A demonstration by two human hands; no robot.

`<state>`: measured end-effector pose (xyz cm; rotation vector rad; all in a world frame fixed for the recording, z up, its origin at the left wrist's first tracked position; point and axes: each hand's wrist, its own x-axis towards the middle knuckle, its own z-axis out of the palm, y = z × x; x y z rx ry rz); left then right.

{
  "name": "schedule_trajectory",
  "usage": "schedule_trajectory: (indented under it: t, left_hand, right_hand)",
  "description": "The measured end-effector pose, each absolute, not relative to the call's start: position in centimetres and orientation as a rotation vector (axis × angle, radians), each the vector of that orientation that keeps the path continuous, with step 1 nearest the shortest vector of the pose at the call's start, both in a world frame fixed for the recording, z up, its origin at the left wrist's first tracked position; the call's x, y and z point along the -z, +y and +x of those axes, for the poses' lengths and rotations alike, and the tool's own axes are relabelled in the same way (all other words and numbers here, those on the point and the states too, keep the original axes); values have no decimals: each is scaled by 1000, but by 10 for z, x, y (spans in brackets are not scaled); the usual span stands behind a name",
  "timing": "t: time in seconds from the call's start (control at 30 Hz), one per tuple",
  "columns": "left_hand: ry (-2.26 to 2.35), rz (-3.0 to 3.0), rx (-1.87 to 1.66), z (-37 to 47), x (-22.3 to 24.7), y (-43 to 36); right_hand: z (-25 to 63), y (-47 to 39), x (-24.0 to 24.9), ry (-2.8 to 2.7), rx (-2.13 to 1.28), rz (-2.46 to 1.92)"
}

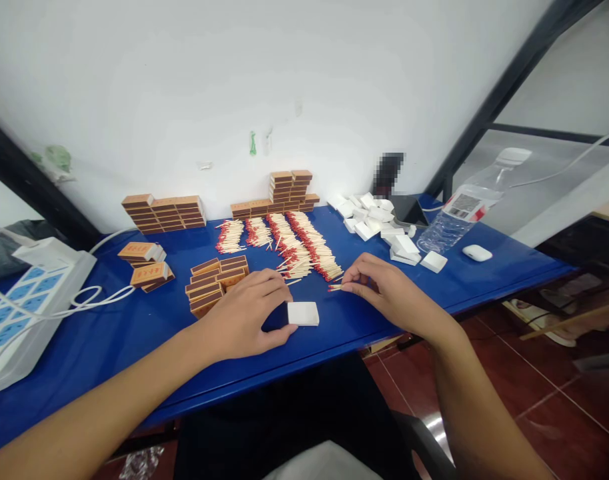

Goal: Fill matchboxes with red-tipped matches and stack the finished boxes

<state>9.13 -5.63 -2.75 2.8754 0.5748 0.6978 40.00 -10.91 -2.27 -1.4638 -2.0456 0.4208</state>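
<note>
My left hand (252,313) has its thumb and a finger at the left corners of a small white matchbox tray (303,313), which lies on the blue table (329,340). Between thumb and fingers, my right hand (372,283) pinches matches (335,287), their red heads pointing left. Just beyond are rows of loose red-headed matches (312,243). Several orange-brown matchboxes (217,280) are stacked beside my left hand, partly hidden by it.
More matchboxes stand in stacks (164,213) along the wall, with others (152,273) on the left. White trays (369,213) are heaped at the back right, near a plastic bottle (454,210) and a white earphone case (477,253). A power strip (29,307) with cables occupies the left end.
</note>
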Motion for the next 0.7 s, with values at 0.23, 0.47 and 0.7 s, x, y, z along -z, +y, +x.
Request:
schedule_trajectory:
  t: [0.23,0.47,0.7]
  left_hand:
    - [611,2861,-732,91,27,-56]
    - [573,2904,-819,91,26,-57]
    - [543,2926,-820,92,27,-56]
  right_hand:
    - [354,-127,14,-2137,-337,-1327]
    - [335,-129,24,-2222,-238,-1349]
    - [334,-129,24,-2208,-383,-1296]
